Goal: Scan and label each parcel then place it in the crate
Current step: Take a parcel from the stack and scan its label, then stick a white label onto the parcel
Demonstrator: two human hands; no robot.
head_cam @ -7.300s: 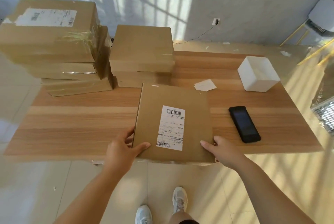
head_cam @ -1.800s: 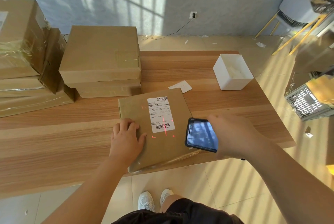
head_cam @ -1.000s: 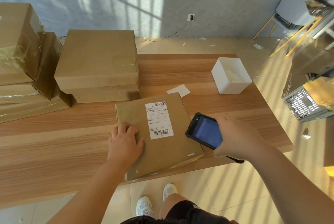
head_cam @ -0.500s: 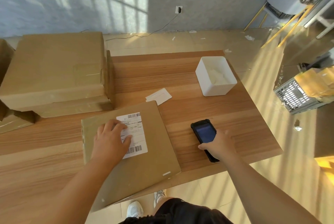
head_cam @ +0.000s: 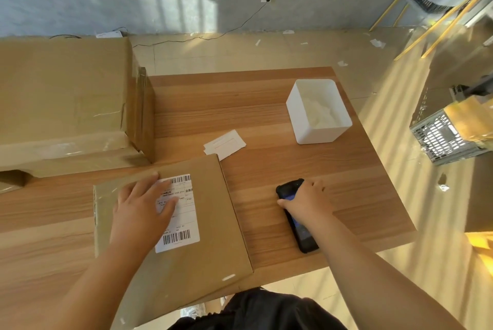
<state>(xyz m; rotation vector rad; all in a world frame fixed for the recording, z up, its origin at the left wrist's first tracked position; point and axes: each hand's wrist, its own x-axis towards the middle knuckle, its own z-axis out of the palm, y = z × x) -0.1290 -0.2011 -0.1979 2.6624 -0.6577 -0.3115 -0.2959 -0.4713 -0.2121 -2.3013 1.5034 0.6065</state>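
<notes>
The parcel [head_cam: 213, 236], a flat brown carton, lies on the wooden table [head_cam: 240, 105] directly under the left hand [head_cam: 141, 209], its near corner hanging past the table's near edge. The left fingers [head_cam: 149, 183] are released and straight, spread flat on the carton's top, and their tips cover the upper left part of the white shipping label [head_cam: 184, 225] (one barcode shows just beyond the fingertips, another back toward the wrist).

To the thumb side of that hand, apart from the parcel, the right hand [head_cam: 306, 201] lies over a black handheld scanner [head_cam: 306, 239] resting on the table. Its thumb sits against the device's left edge and its fingers bend over the other edge, grasping it; the scanner's lower end sticks out below the wrist.

Beyond the left fingertips, touching the parcel's far corner, are some white paper slips [head_cam: 225, 144]. Beyond the right fingertips stands a white open box [head_cam: 317, 132]. Past the left hand's little-finger side rises a stack of larger cartons [head_cam: 61, 89]. Well off the table, out past the right fingers, a grey mesh crate [head_cam: 440, 137] sits on the floor with something yellow-brown in it.
</notes>
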